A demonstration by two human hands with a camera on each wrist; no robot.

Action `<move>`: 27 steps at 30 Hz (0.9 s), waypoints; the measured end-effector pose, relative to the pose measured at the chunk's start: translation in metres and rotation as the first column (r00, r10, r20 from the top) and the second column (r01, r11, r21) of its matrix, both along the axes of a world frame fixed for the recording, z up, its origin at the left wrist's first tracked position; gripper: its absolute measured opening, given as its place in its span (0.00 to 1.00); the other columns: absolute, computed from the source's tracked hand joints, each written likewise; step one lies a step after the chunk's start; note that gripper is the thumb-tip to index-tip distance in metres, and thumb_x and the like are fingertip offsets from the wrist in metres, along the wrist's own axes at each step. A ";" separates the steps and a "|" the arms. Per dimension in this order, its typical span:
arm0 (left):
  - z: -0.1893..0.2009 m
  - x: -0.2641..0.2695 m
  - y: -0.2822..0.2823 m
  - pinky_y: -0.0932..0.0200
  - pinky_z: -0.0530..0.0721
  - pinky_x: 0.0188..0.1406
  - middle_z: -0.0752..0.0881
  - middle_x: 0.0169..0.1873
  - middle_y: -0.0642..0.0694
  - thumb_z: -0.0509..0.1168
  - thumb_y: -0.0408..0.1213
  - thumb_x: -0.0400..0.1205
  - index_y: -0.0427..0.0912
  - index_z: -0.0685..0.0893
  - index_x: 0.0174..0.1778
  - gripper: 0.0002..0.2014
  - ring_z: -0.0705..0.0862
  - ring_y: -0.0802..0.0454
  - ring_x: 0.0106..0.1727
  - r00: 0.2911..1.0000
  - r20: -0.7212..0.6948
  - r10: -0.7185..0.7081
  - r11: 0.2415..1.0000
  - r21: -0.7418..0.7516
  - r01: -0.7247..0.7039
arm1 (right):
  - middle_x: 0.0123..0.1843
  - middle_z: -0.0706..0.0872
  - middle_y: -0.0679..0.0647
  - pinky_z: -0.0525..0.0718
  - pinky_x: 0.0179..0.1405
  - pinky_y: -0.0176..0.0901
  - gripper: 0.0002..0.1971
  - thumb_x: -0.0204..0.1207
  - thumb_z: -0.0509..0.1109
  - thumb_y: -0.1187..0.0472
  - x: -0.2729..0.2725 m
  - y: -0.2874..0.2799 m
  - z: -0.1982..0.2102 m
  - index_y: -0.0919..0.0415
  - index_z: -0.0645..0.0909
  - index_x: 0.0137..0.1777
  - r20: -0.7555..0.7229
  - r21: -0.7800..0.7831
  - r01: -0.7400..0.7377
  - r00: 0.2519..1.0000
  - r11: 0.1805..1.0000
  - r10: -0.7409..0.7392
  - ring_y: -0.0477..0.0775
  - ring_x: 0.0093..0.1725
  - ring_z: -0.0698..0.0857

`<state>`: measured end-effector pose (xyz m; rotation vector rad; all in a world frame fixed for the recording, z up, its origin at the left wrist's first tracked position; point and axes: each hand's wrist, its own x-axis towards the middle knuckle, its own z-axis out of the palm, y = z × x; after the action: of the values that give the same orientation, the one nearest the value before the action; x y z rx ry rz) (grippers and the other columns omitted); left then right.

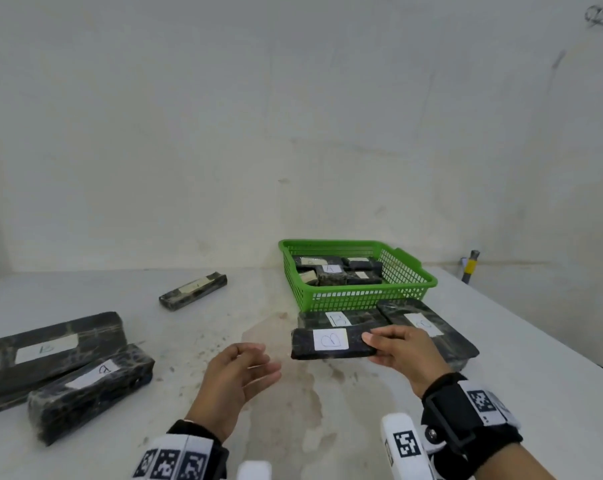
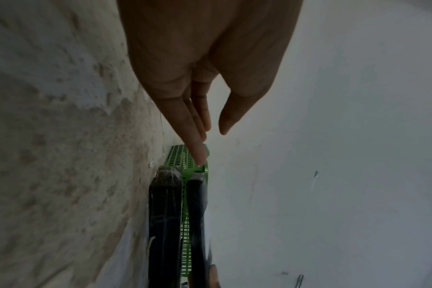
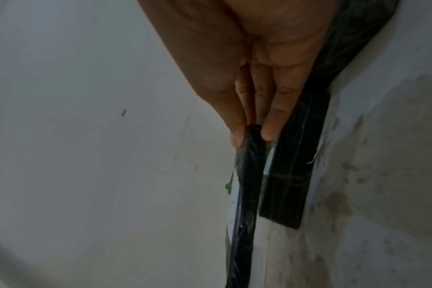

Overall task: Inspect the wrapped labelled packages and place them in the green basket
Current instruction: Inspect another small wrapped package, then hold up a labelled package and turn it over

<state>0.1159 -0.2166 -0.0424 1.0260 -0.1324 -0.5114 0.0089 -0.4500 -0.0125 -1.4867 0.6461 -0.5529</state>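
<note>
Nearest, both wrists wear black straps with square black-and-white marker tags. The right hand (image 1: 402, 351) pinches one end of a dark wrapped package (image 1: 331, 342), thumb on top and fingers beneath, holding it flat just above the worktop (image 1: 224, 341); its white label reads "B". The left hand (image 1: 236, 375) hovers beside the package's free end, fingers loosely spread and touching nothing.

To the left lie two more packages: a shorter one (image 1: 89, 389) whose label shows a handwritten letter I cannot read for sure, and touching it a long one (image 1: 47, 348) with a faint "B". Under and behind the held package, a package marked "B" (image 1: 341, 318) lies just in front of the green basket (image 1: 362, 297), with a longer package (image 1: 428, 327) angled at its right; that label's letter is too faint to tell.

The basket stands on the stained worktop near the wall and already holds several wrapped packages (image 1: 338, 270), one label reading "A". Well apart to its left lies a slim package (image 1: 192, 289), its label unreadable. At the far right edge, a tool with a yellow band (image 1: 469, 266) leans by the wall.
</note>
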 end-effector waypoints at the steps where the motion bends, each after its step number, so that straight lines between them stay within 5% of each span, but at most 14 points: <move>1: 0.000 0.001 0.002 0.54 0.92 0.31 0.82 0.36 0.33 0.62 0.23 0.84 0.27 0.81 0.47 0.04 0.90 0.41 0.32 1.000 -0.025 0.003 1.000 -0.021 -0.003 | 0.44 0.87 0.66 0.86 0.28 0.36 0.05 0.71 0.78 0.74 -0.002 -0.004 -0.002 0.73 0.85 0.45 -0.012 -0.012 -0.001 1.000 1.000 0.001 0.58 0.38 0.86; 9: 0.000 0.002 0.003 0.56 0.91 0.30 0.81 0.34 0.35 0.60 0.24 0.85 0.28 0.81 0.45 0.06 0.90 0.44 0.30 0.996 -0.090 0.008 0.999 -0.051 -0.012 | 0.42 0.86 0.64 0.88 0.28 0.35 0.05 0.71 0.79 0.73 0.002 -0.020 -0.008 0.71 0.84 0.42 -0.197 -0.226 0.022 0.978 0.974 -0.068 0.55 0.34 0.86; 12: 0.000 0.002 0.004 0.57 0.91 0.30 0.81 0.34 0.36 0.60 0.24 0.85 0.29 0.80 0.44 0.06 0.90 0.45 0.29 0.996 -0.084 0.017 0.999 -0.045 -0.021 | 0.44 0.85 0.63 0.92 0.40 0.49 0.09 0.71 0.80 0.70 0.008 -0.024 -0.012 0.65 0.81 0.38 -0.317 -0.357 -0.043 0.945 0.933 -0.078 0.59 0.38 0.88; 17: -0.001 0.004 0.005 0.58 0.91 0.31 0.82 0.35 0.36 0.59 0.24 0.85 0.29 0.81 0.44 0.07 0.91 0.46 0.30 0.998 -0.066 0.018 0.999 -0.036 -0.021 | 0.42 0.84 0.48 0.80 0.46 0.41 0.13 0.70 0.82 0.51 0.009 -0.020 0.002 0.54 0.83 0.46 -0.514 -0.705 -0.288 0.837 0.648 -0.187 0.50 0.44 0.84; 21: -0.001 0.005 0.004 0.58 0.90 0.31 0.83 0.34 0.37 0.60 0.25 0.85 0.30 0.81 0.44 0.06 0.91 0.46 0.31 0.998 -0.056 0.012 1.000 -0.018 -0.013 | 0.40 0.85 0.49 0.89 0.45 0.47 0.19 0.68 0.84 0.59 0.018 -0.007 0.006 0.58 0.86 0.59 -0.621 -0.533 -0.474 0.782 0.701 0.055 0.53 0.35 0.85; 25: -0.002 0.006 0.004 0.58 0.90 0.31 0.83 0.34 0.36 0.60 0.25 0.85 0.30 0.81 0.43 0.06 0.91 0.46 0.31 0.998 -0.063 0.016 1.000 -0.010 -0.016 | 0.51 0.76 0.47 0.75 0.52 0.36 0.24 0.70 0.82 0.58 0.027 -0.002 0.008 0.56 0.84 0.67 -0.722 -0.598 -0.610 0.692 0.520 -0.017 0.54 0.59 0.82; 27: -0.001 0.006 0.005 0.58 0.90 0.31 0.83 0.35 0.36 0.60 0.25 0.85 0.30 0.81 0.44 0.06 0.91 0.45 0.31 0.998 -0.067 0.018 1.000 -0.009 -0.019 | 0.45 0.77 0.45 0.79 0.55 0.39 0.24 0.70 0.83 0.60 0.031 -0.007 0.010 0.57 0.84 0.66 -0.734 -0.587 -0.615 0.678 0.527 -0.026 0.52 0.52 0.81</move>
<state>0.1220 -0.2119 -0.0438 0.9988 -0.0663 -0.5273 0.0403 -0.4574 -0.0029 -2.7190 0.6532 0.0892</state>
